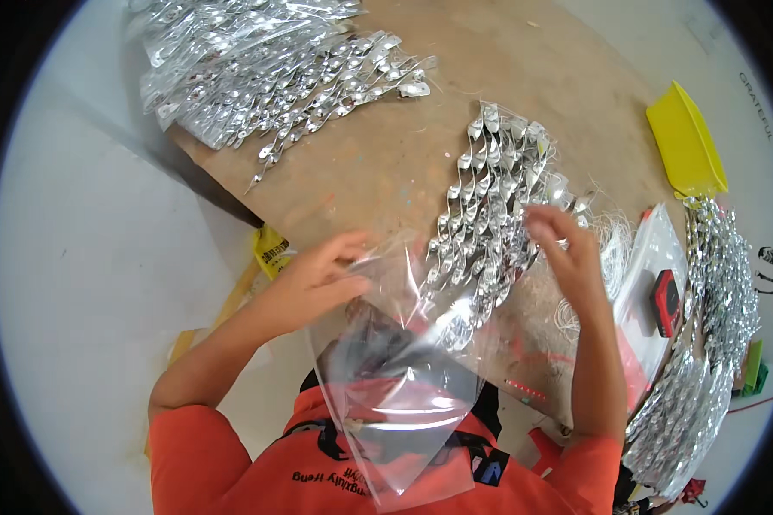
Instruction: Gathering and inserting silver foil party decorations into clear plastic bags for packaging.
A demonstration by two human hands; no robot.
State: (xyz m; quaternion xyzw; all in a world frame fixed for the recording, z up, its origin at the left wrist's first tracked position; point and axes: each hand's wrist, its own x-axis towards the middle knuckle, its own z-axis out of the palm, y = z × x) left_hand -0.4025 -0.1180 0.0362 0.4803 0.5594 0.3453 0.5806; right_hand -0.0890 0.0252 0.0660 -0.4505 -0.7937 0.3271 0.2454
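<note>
A clear plastic bag [404,399] hangs over the near table edge and in front of my orange shirt. My left hand [322,279] is at its upper left edge, thumb and fingers on the film. A bundle of silver twisted spiral strips [485,193] lies on the table, its near end at the bag's mouth, partly seen through the film. My right hand [571,257] is at the right side of this bundle, its fingers bent and somewhat apart over the strips. Slight blur hides exactly where the fingertips touch.
Many bagged silver spirals [240,77] are heaped at the far left of the brown table [386,163]. To the right are white string [611,249], flat plastic bags [653,257], a red-and-black device [666,302], a yellow bin [687,142] and more hanging silver strips [717,292].
</note>
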